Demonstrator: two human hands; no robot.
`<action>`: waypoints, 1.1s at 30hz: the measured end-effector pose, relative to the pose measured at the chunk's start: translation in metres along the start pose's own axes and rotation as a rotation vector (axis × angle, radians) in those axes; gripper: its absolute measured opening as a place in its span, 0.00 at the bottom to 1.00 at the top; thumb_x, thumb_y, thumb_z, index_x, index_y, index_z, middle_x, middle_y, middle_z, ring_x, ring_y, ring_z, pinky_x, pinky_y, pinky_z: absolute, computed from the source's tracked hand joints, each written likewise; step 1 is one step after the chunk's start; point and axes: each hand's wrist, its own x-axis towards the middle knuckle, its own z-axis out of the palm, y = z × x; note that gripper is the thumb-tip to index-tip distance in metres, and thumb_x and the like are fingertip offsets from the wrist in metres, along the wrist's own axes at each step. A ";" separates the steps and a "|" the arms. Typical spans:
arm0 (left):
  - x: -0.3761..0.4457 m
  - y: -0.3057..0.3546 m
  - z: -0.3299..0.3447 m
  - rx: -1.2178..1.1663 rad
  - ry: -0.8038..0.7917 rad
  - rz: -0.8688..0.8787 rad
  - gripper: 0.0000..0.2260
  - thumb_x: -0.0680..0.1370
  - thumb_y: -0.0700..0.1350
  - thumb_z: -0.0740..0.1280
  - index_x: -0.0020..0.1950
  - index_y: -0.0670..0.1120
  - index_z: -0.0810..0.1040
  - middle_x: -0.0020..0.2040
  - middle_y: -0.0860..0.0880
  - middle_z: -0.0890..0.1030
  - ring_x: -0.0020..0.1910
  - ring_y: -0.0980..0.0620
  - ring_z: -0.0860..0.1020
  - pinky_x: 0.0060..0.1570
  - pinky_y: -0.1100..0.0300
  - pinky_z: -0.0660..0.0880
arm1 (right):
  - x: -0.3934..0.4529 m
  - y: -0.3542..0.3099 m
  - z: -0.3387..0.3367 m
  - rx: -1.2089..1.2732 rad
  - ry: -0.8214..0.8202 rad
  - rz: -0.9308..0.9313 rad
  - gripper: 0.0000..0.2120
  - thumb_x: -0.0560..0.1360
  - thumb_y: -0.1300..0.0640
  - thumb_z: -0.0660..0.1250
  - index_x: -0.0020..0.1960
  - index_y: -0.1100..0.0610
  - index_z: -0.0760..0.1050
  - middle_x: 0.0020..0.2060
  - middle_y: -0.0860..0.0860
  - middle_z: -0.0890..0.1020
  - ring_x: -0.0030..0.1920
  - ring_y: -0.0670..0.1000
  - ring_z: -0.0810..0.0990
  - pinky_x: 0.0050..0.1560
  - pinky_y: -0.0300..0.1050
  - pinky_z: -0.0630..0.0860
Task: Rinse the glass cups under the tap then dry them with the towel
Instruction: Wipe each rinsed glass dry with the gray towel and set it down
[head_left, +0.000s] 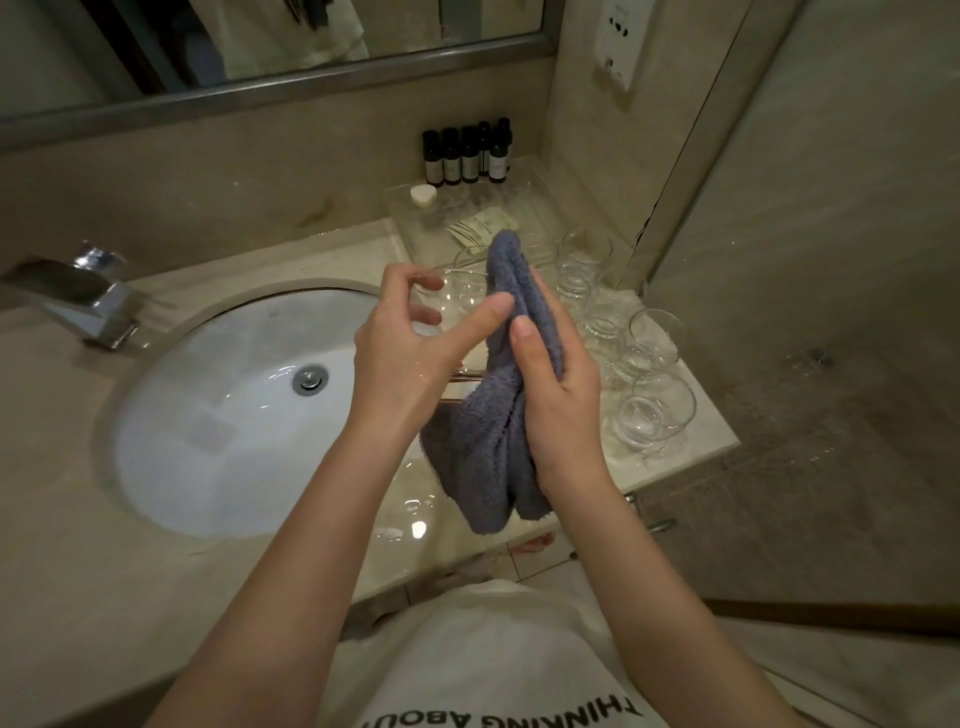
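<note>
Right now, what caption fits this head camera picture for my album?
Left hand holds a glass cup while right hand grips the grey towel.

Single head-worn view, facing down, close above sink (171, 467) counter

Glass cups (644, 364) crowd the tabletop's (78, 519) right edge; a tray (530, 208) with bottles (467, 156) fills the back right corner. The sink (234, 415) lies open.
</note>
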 end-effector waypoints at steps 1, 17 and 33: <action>0.001 0.002 0.000 -0.027 -0.001 -0.014 0.19 0.60 0.68 0.74 0.45 0.64 0.72 0.48 0.47 0.81 0.42 0.46 0.83 0.47 0.47 0.81 | 0.002 -0.002 0.001 0.008 0.000 -0.003 0.24 0.77 0.48 0.64 0.72 0.54 0.71 0.67 0.52 0.77 0.68 0.51 0.74 0.71 0.58 0.68; 0.001 0.004 0.007 0.132 -0.027 -0.035 0.28 0.64 0.72 0.70 0.59 0.62 0.69 0.49 0.52 0.79 0.48 0.50 0.82 0.46 0.54 0.79 | 0.009 -0.004 -0.001 -0.037 0.058 -0.046 0.21 0.75 0.45 0.64 0.68 0.45 0.72 0.67 0.50 0.77 0.68 0.48 0.74 0.70 0.56 0.69; 0.006 0.000 0.008 -0.197 -0.118 -0.189 0.34 0.66 0.71 0.69 0.68 0.60 0.67 0.60 0.47 0.79 0.44 0.57 0.83 0.45 0.57 0.78 | 0.013 0.000 -0.002 -0.031 0.091 -0.060 0.16 0.76 0.47 0.65 0.64 0.41 0.72 0.66 0.49 0.77 0.67 0.48 0.75 0.69 0.56 0.70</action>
